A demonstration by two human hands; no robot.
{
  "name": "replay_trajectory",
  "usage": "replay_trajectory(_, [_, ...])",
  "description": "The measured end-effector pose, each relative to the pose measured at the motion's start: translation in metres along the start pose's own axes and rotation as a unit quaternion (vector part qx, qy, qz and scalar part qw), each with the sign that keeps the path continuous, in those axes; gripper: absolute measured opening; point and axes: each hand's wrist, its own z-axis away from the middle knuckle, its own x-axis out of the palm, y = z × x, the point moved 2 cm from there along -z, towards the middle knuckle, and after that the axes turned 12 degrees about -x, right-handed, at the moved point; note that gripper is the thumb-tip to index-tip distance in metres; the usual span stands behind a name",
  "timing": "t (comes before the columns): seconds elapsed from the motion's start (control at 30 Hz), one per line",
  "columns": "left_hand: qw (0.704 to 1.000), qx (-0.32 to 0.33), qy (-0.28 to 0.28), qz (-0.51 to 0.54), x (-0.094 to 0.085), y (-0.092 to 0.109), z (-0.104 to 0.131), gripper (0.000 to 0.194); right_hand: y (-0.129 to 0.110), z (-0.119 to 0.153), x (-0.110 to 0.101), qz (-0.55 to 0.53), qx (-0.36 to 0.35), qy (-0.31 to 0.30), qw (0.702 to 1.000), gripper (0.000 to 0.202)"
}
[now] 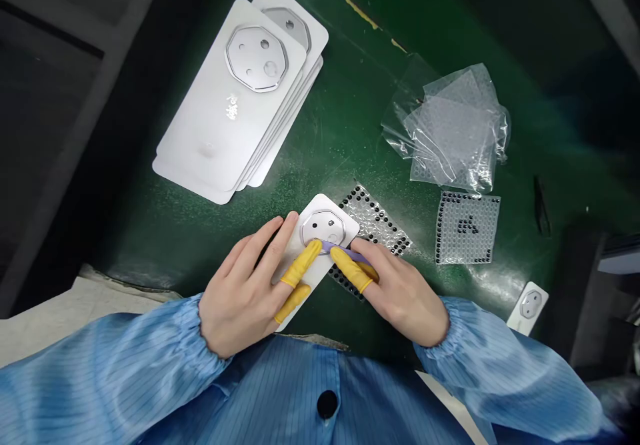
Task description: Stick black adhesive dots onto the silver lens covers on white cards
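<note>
A white phone-shaped back panel point(321, 274) with a heptagonal camera ring lies tilted in front of me. My left hand point(250, 291) holds its left side, with yellow finger cots on two digits and one fingertip at the ring's lower edge. A thin purple tool point(358, 256) is pinched in my right hand point(400, 291), which also wears yellow cots; its tip meets the camera ring near my left fingertip. Its exact kind is partly hidden by the fingers. Partly under the panel and right hand lies a clear sheet point(377, 218) dotted with small round black pieces.
A stack of similar white panels point(210, 138) stands at upper left on the green table point(350, 131). Crumpled clear plastic sheets point(455, 128) lie at upper right, above another dotted sheet point(467, 238). Dark tweezers point(541, 206) and another panel point(528, 306) are farther right.
</note>
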Motion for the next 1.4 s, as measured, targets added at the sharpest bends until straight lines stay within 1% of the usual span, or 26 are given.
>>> replay_trajectory(0.13, [1.0, -0.01, -0.014, 0.006, 0.001, 0.001, 0.0, 0.021, -0.003, -0.002, 0.001, 0.002, 0.016, -0.011, 1.0, 0.032])
replay_trajectory(0.2, [1.0, -0.015, -0.018, 0.015, 0.002, 0.001, 0.002, 0.02, -0.003, -0.001, 0.002, 0.003, 0.016, -0.026, 1.0, 0.032])
replay_trajectory(0.27, [0.999, -0.018, -0.01, 0.025, 0.003, 0.0, 0.003, 0.021, 0.0, 0.0, 0.002, 0.003, 0.001, -0.025, 1.0, 0.033])
replay_trajectory(0.33, [0.999, -0.019, -0.005, 0.037, 0.004, -0.001, 0.005, 0.022, 0.004, 0.002, 0.0, -0.018, -0.022, -0.008, 1.0, 0.036])
replay_trajectory(0.4, [0.998, -0.024, -0.01, 0.057, 0.005, -0.003, 0.005, 0.026, 0.011, 0.004, -0.004, -0.061, -0.041, 0.026, 0.997, 0.042])
replay_trajectory(0.5, [0.997, -0.035, -0.016, 0.073, 0.007, -0.005, 0.004, 0.034, 0.02, 0.004, -0.01, -0.136, -0.045, 0.092, 0.985, 0.05])
replay_trajectory(0.57, [0.997, -0.037, -0.012, 0.065, 0.007, -0.005, 0.003, 0.039, 0.024, 0.002, -0.011, -0.147, -0.045, 0.112, 0.982, 0.052])
replay_trajectory(0.67, [0.998, -0.035, -0.005, 0.055, 0.006, -0.004, 0.002, 0.042, 0.023, -0.002, -0.007, -0.1, -0.059, 0.084, 0.99, 0.054])
replay_trajectory(0.77, [0.998, -0.036, -0.006, 0.057, 0.006, -0.003, 0.002, 0.038, 0.019, -0.006, -0.003, -0.048, -0.074, 0.064, 0.994, 0.048])
replay_trajectory(0.83, [0.998, -0.038, -0.01, 0.055, 0.007, -0.004, 0.002, 0.036, 0.016, -0.007, -0.003, -0.023, -0.071, 0.047, 0.996, 0.043])
replay_trajectory(0.9, [0.998, -0.037, -0.015, 0.047, 0.007, -0.004, 0.002, 0.041, 0.014, -0.008, -0.004, -0.007, -0.058, 0.024, 0.998, 0.041])
replay_trajectory(0.97, [0.999, -0.034, -0.015, 0.036, 0.007, -0.004, 0.001, 0.049, 0.011, -0.009, -0.006, -0.011, -0.041, 0.008, 0.999, 0.039])
replay_trajectory(1.03, [0.999, -0.032, -0.012, 0.025, 0.007, -0.004, -0.001, 0.052, 0.01, -0.01, -0.008, -0.034, -0.018, -0.004, 0.999, 0.037])
replay_trajectory(1.13, [0.999, -0.031, -0.01, 0.013, 0.008, -0.003, -0.003, 0.043, 0.01, -0.012, -0.008, -0.056, 0.011, -0.02, 0.998, 0.033])
replay_trajectory(1.2, [0.999, -0.031, -0.013, 0.015, 0.008, -0.003, -0.003, 0.038, 0.013, -0.012, -0.006, -0.057, 0.007, -0.018, 0.998, 0.033])
replay_trajectory(1.23, [0.999, -0.03, -0.015, 0.02, 0.008, -0.003, -0.003, 0.037, 0.015, -0.011, -0.006, -0.063, -0.005, -0.01, 0.998, 0.034])
replay_trajectory(1.3, [0.999, -0.032, -0.013, 0.034, 0.007, -0.002, -0.004, 0.036, 0.021, -0.01, -0.009, -0.106, -0.043, 0.028, 0.993, 0.035])
replay_trajectory(1.37, [0.998, -0.045, -0.003, 0.048, 0.006, -0.004, -0.005, 0.044, 0.027, -0.007, -0.016, -0.2, -0.064, 0.099, 0.973, 0.033])
replay_trajectory(1.4, [0.997, -0.057, 0.005, 0.057, 0.005, -0.007, -0.006, 0.052, 0.03, -0.004, -0.02, -0.257, -0.053, 0.148, 0.954, 0.032])
